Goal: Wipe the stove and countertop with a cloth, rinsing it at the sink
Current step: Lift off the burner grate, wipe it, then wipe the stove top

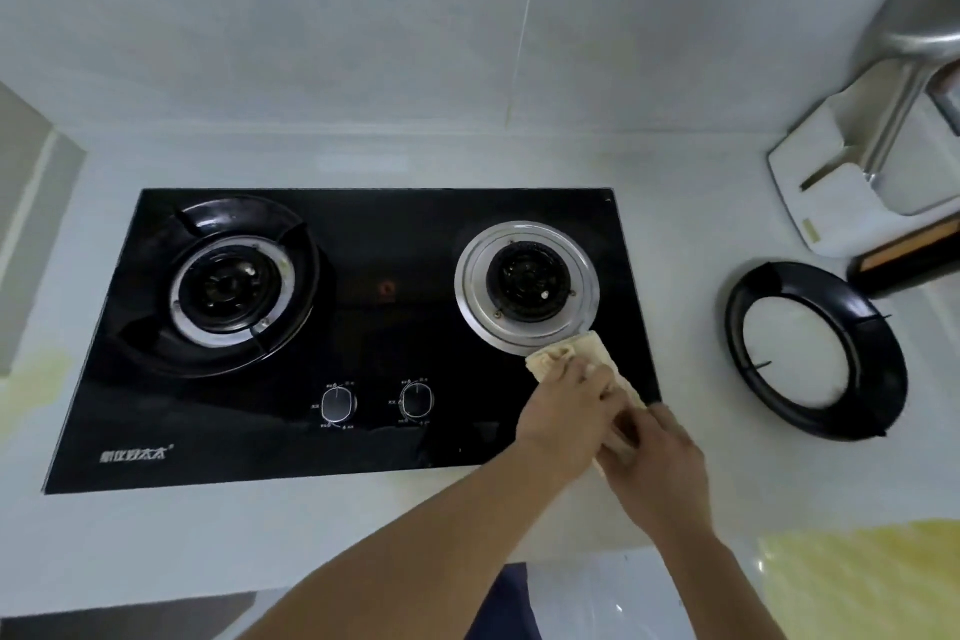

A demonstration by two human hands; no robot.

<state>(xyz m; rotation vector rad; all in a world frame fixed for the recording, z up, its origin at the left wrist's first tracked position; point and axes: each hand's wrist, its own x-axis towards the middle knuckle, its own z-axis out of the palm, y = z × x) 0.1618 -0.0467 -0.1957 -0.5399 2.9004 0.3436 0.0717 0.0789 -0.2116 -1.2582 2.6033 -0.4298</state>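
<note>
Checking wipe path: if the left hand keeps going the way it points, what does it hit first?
Left hand points up-right along the cloth. First in line looks to be the right burner's silver ring, which the cloth's front edge already reaches; height is unclear.

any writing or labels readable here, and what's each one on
Brand line in white characters on the stove glass, front left corner: there, but too blurred to quote.
Small markings around the left knob: too small to read.
Small markings around the right knob: too small to read.
Red mark at the stove's middle: a symbol, not legible text.
</note>
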